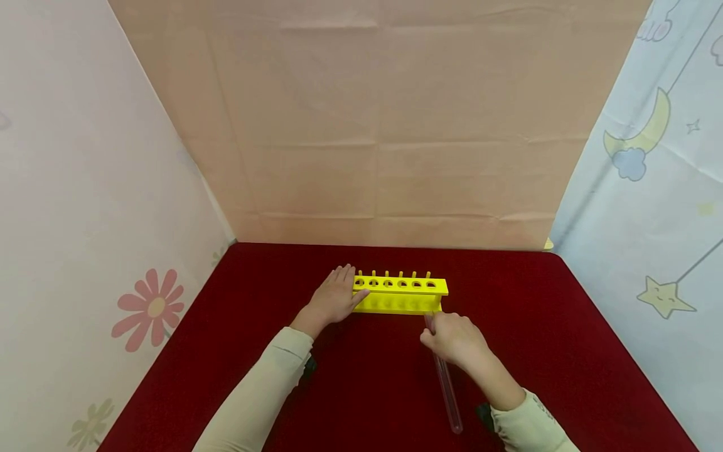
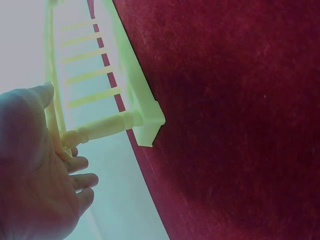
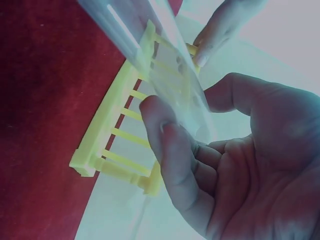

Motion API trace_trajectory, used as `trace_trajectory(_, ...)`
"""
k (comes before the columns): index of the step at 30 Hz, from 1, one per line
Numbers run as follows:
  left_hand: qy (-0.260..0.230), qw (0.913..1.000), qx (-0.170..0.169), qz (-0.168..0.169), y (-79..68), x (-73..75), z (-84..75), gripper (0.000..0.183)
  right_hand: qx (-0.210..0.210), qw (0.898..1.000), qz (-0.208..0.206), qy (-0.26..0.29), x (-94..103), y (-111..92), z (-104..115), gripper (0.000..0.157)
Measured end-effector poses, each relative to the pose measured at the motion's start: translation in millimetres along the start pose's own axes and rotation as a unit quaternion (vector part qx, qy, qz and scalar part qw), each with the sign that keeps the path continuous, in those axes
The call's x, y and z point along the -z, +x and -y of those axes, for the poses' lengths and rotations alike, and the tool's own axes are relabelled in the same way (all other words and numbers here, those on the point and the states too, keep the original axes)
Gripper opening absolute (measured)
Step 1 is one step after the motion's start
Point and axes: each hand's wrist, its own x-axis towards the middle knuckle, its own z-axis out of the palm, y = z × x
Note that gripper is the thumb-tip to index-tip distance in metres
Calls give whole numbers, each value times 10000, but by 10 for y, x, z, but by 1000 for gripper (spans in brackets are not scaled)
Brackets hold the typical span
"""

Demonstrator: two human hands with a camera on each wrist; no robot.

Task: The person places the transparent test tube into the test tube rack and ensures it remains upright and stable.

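A yellow test tube rack (image 1: pixel 401 303) stands upright on the red table, with a row of round holes along its top and a row of pegs behind. My left hand (image 1: pixel 334 295) holds the rack's left end, thumb on the front and fingers over the top plate. The left wrist view shows that hand (image 2: pixel 42 165) at the rack's end post. Just in front of the rack's right end, my right hand (image 1: pixel 456 337) grips a clear test tube (image 1: pixel 446 386). In the right wrist view, thumb and fingers pinch the tube (image 3: pixel 165 65) near one end.
Red cloth (image 1: pixel 361 389) covers the table. A beige sheet (image 1: pixel 384 125) hangs behind its far edge. Patterned white sheets stand on the left (image 1: pixel 73 188) and the right (image 1: pixel 638 220).
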Motion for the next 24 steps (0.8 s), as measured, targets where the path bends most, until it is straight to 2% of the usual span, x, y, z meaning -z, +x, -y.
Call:
trace_trajectory(5,12,10000,0,-9,1,0,2,79,43,10000,-75,-43,55,-22,33,46)
trace_trajectory(24,-7,10000,-18,-33,-20,28,-12,78,152,9994,-314,73,190,-74,113,36)
